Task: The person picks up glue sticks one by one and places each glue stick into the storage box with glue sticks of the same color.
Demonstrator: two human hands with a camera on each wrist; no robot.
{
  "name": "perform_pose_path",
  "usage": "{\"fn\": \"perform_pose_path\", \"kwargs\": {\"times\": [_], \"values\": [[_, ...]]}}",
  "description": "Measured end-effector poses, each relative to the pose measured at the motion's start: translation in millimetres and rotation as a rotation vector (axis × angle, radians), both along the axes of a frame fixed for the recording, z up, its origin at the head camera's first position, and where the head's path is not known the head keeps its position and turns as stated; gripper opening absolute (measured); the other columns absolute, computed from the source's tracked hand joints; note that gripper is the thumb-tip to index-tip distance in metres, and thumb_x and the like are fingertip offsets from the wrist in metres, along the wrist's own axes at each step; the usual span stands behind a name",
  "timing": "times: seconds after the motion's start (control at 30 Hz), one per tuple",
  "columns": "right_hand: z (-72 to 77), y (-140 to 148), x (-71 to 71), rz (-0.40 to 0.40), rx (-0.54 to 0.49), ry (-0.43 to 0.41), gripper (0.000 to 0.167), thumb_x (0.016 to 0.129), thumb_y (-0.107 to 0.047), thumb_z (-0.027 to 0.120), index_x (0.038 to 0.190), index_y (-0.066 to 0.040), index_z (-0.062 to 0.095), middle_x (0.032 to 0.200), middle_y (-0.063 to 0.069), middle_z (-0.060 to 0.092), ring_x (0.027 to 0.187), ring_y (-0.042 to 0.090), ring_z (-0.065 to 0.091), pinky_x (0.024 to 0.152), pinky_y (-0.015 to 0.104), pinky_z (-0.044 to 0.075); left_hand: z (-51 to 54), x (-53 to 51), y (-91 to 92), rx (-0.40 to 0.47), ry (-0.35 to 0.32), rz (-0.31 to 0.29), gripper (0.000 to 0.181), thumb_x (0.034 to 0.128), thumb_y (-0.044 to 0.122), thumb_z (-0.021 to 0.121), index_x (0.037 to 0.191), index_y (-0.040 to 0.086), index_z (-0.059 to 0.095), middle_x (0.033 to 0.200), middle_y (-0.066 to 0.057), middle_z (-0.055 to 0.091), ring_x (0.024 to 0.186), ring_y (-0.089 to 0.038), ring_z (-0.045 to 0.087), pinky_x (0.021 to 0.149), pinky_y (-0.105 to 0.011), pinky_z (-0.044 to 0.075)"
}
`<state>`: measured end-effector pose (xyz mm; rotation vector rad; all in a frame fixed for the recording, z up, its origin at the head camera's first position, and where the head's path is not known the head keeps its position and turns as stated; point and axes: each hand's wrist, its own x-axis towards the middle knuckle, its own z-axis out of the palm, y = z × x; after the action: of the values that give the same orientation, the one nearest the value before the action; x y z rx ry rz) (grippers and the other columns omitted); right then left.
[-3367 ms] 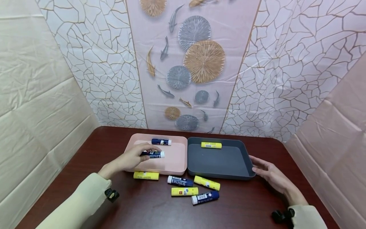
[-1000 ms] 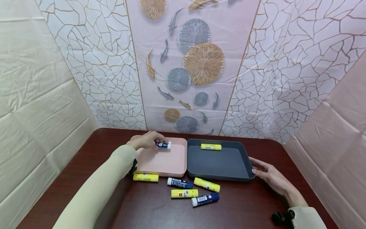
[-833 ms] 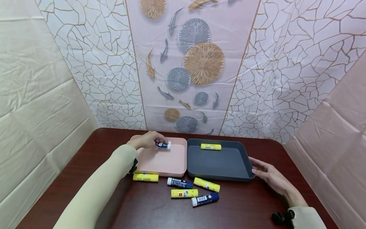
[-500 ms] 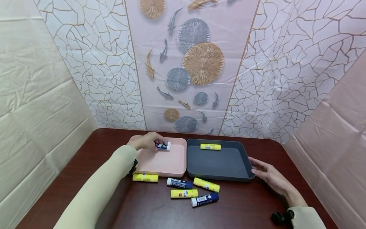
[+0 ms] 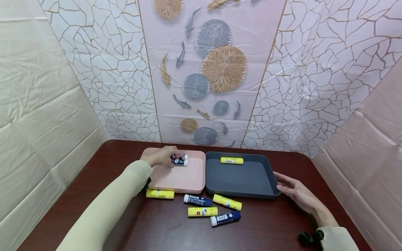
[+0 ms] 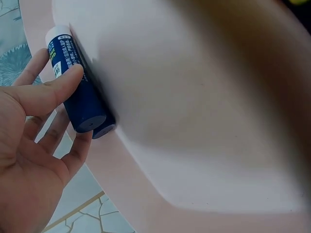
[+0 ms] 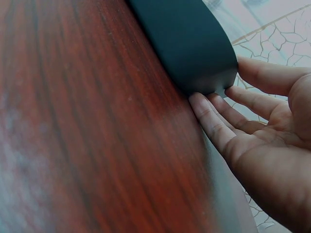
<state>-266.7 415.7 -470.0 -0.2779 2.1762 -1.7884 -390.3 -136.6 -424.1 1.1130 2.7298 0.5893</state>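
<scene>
Navy tube (image 6: 87, 104) runs crosswise, white end (image 6: 57, 32) rightward, pinched in left fingers (image 6: 75, 154); outstretched right fingers (image 7: 214, 124) touch the grey tray (image 5: 242, 179).

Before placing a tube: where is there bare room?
Free: the dark tray in front of its yellow tube; the pink tray in front of the left hand; table between the loose tubes and right hand. Crowded: among those tubes, and at the left hand, holding a navy tube beside a second tube.

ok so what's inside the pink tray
In the pink tray: a blue glue stick pinched by the left hand, and a second blue glue stick beside it, mostly covered. The floor beneath hand and sticks is hidden.
</scene>
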Motion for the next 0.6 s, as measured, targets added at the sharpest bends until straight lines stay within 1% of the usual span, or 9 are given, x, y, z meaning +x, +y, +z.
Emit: {"fn": "perform_pose_path", "kwargs": {"times": [0.13,0.27,0.4,0.5,0.6], "values": [[0.5,0.3,0.7,0.006,-0.002,0.003,0.067,0.109,-0.014,0.056,0.165,-0.002,0.021,0.166,0.030,0.020,0.127,0.007,0.059,0.098,0.027,0.053,-3.0,-1.1,-0.1,0.000,-0.014,0.021,0.050,0.0793,-0.013,0.080,0.120,0.014,0.076,0.106,-0.008,0.064,0.099,-0.024,0.058,0.084,-0.034,0.050],[0.3,0.5,0.4,0.009,-0.004,0.008,0.067,0.109,-0.013,0.055,0.165,-0.001,0.021,0.166,0.030,0.021,0.127,0.008,0.060,0.098,0.028,0.053,-5.1,-2.4,0.1,0.004,-0.027,0.039,0.051,0.0786,-0.015,0.080,0.120,0.014,0.076,0.104,-0.008,0.062,0.095,-0.023,0.057,0.082,-0.034,0.050],[-0.2,1.0,0.0,0.010,-0.006,0.008,0.067,0.109,-0.013,0.055,0.165,0.000,0.021,0.166,0.031,0.022,0.127,0.009,0.060,0.098,0.028,0.054,-6.1,-2.8,1.2,-0.002,-0.016,0.048,0.052,0.0784,-0.015,0.080,0.121,0.014,0.076,0.103,-0.008,0.061,0.093,-0.023,0.057,0.081,-0.034,0.050],[-0.2,0.9,0.0,0.010,-0.006,0.004,0.067,0.109,-0.013,0.055,0.165,0.000,0.021,0.166,0.031,0.021,0.127,0.008,0.060,0.098,0.028,0.054,-5.2,-2.1,1.9,-0.003,0.002,0.058,0.051,0.0791,-0.015,0.079,0.121,0.014,0.076,0.105,-0.009,0.061,0.095,-0.024,0.057,0.083,-0.035,0.050],[0.4,0.5,-0.1,0.009,-0.006,0.001,0.068,0.108,-0.013,0.056,0.165,0.000,0.021,0.166,0.030,0.020,0.127,0.008,0.060,0.098,0.028,0.053,-1.5,0.2,2.1,0.017,0.004,0.082,0.049,0.0822,-0.015,0.075,0.122,0.012,0.076,0.108,-0.012,0.062,0.097,-0.026,0.057,0.085,-0.038,0.049]]}}
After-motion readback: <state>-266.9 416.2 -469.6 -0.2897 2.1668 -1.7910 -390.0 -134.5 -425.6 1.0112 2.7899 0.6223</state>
